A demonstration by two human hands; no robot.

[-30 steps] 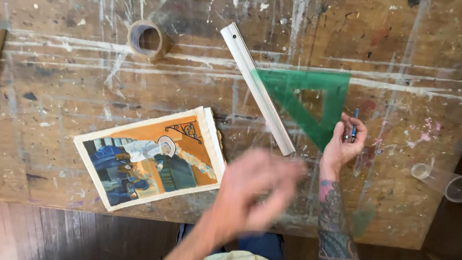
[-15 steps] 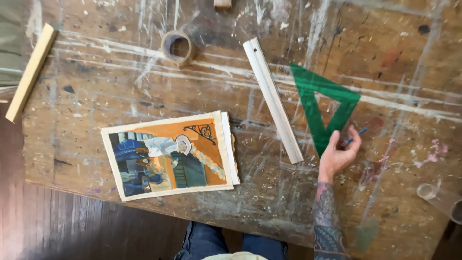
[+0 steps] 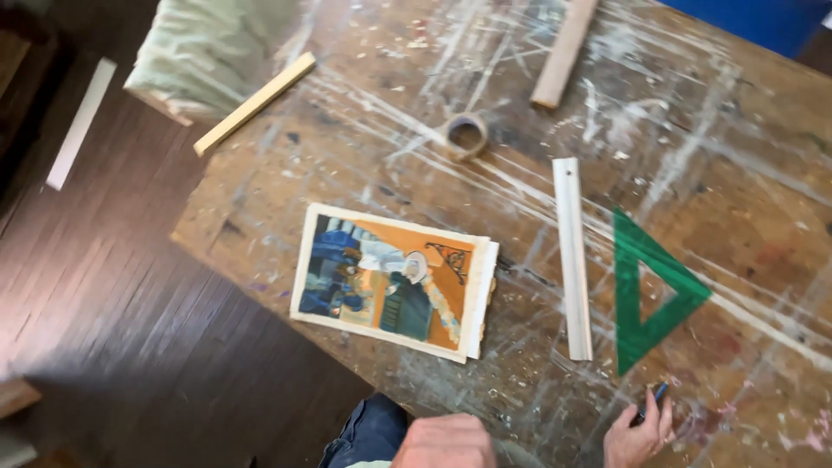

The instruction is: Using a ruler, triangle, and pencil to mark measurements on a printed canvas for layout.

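My right hand [image 3: 635, 436] rests on the worn wooden table [image 3: 711, 156] near its front edge, fingers closed on a small dark pen [image 3: 657, 397]. It lies just below the green transparent set square [image 3: 626, 295], apart from it. A white ruler strip [image 3: 572, 260] lies left of the set square. Only the back of my left hand [image 3: 445, 442] shows at the bottom edge, over my knee, and its fingers are hidden. A colourful orange and blue painted print [image 3: 394, 282] lies on the table above that hand.
A roll of tape [image 3: 466, 134] sits mid-table. Two wooden strips [image 3: 251, 104] [image 3: 563, 52] lie farther back. A pale green cushion [image 3: 208, 52] overhangs the far left corner. Dark wood floor with a white strip [image 3: 80, 121] lies left. Something blue [image 3: 745, 17] shows top right.
The view has swung left and tilted. My left hand has pulled back from over the table to the bottom edge. My right hand has slid away from the set square's corner.
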